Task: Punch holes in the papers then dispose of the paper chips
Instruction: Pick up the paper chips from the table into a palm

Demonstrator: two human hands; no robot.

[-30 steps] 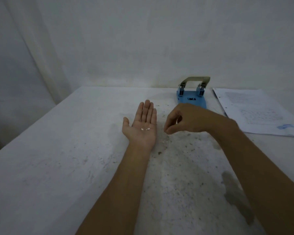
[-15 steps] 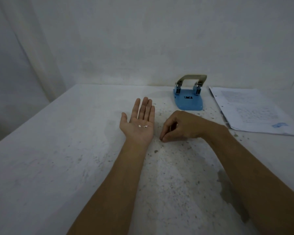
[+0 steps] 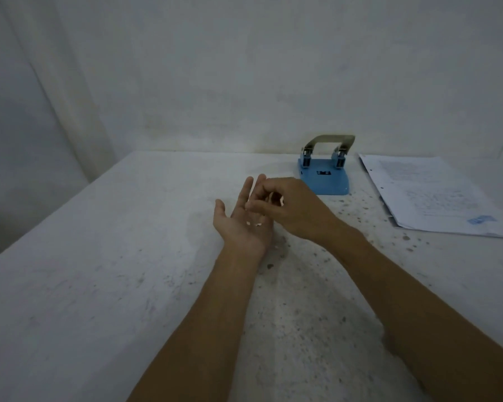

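Note:
My left hand lies palm up on the white table, fingers apart, with small white paper chips resting on the palm. My right hand hovers over the left fingers, its fingertips pinched together above the palm; whether a chip sits in the pinch I cannot tell. A blue hole punch with a grey lever stands behind the hands. To its right lies a stack of printed papers with punched holes along the left edge.
The white table is speckled with dark spots and has a stain at the lower right. A white wall closes the back, and the table's left edge runs diagonally.
My right hand has lifted off the table beside the left hand and moved up and left over the left palm. The left hand stays palm up with the chips.

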